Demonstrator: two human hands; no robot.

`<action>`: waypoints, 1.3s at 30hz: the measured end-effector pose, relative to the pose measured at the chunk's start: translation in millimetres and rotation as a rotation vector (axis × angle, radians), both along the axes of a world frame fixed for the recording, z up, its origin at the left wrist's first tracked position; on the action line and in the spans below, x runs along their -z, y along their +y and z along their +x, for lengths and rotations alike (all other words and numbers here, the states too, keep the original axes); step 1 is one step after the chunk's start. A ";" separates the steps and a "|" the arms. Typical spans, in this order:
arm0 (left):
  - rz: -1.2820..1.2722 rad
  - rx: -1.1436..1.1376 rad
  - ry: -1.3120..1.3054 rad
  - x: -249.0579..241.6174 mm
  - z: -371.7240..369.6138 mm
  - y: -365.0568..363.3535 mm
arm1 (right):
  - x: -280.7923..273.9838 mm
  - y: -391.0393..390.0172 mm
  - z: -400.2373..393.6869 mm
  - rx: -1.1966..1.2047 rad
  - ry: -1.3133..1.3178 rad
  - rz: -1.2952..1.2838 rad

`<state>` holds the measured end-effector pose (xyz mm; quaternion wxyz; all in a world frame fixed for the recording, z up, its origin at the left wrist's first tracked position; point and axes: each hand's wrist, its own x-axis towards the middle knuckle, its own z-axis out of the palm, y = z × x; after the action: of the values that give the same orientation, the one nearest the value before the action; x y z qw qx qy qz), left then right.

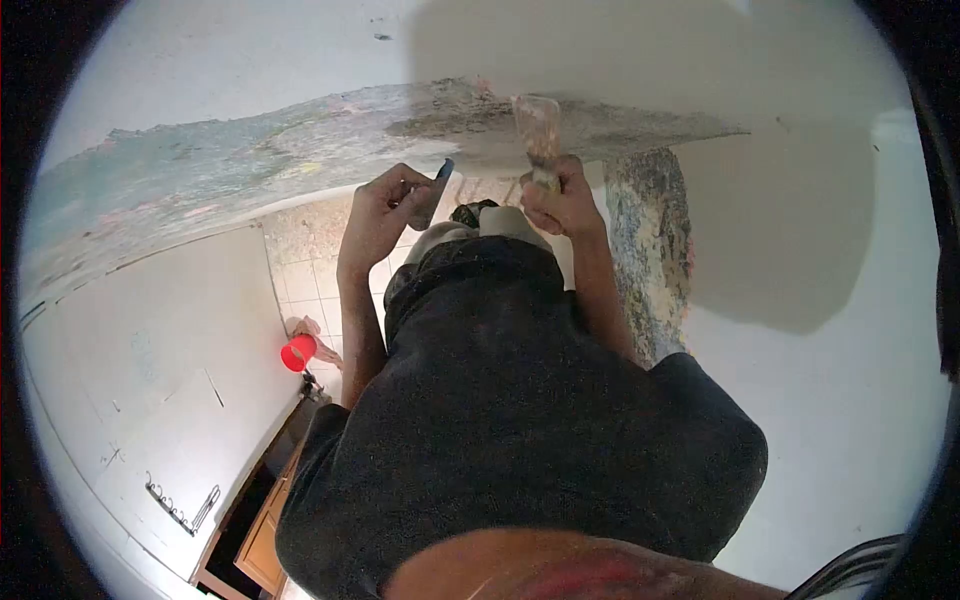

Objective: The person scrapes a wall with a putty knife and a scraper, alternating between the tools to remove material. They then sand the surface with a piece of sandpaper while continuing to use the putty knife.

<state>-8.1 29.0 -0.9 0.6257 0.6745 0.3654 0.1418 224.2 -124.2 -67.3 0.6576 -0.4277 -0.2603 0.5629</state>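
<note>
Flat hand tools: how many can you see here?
2. The dark grey tool is in the left hand; the smeared tool is in the right hand, blade up before the patchy wall. Others could be hidden behind the dark shirt.

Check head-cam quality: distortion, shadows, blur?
Head view: strong fisheye curves the scene, corners black; broad shadows on the wall above and right of the right hand; the scraper it holds looks slightly smeared, perhaps motion.

The left hand (pixel 383 212) grips a dark blade (pixel 428 208); the right hand (pixel 567 208) holds a smeared scraper (pixel 538 128) at the white wall's (pixel 790 380) patchy strip (pixel 300 140) (contact is unclear). A red container (pixel 297 353) shows leftward, beside pale tiles (pixel 303 282).
</note>
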 end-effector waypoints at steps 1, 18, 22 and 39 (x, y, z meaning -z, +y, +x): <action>0.008 0.013 0.008 0.2 -2.6 -4.7 | -2.5 -5.4 -3.3 0.007 -0.016 -0.009; -0.045 0.056 0.053 -14.8 -10.5 -5.4 | -0.9 12.9 10.4 -0.061 -0.212 -0.092; -0.008 -0.053 0.005 -10.8 -12.5 -8.2 | 5.0 4.3 5.7 -0.059 -0.154 -0.073; -0.042 -0.030 0.026 -9.5 -12.2 -4.4 | -12.1 4.1 7.1 -0.074 -0.108 0.003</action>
<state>-20.3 24.6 8.6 0.6326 0.6575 0.3865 0.1347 231.3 -120.1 -55.2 0.6220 -0.4463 -0.3119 0.5627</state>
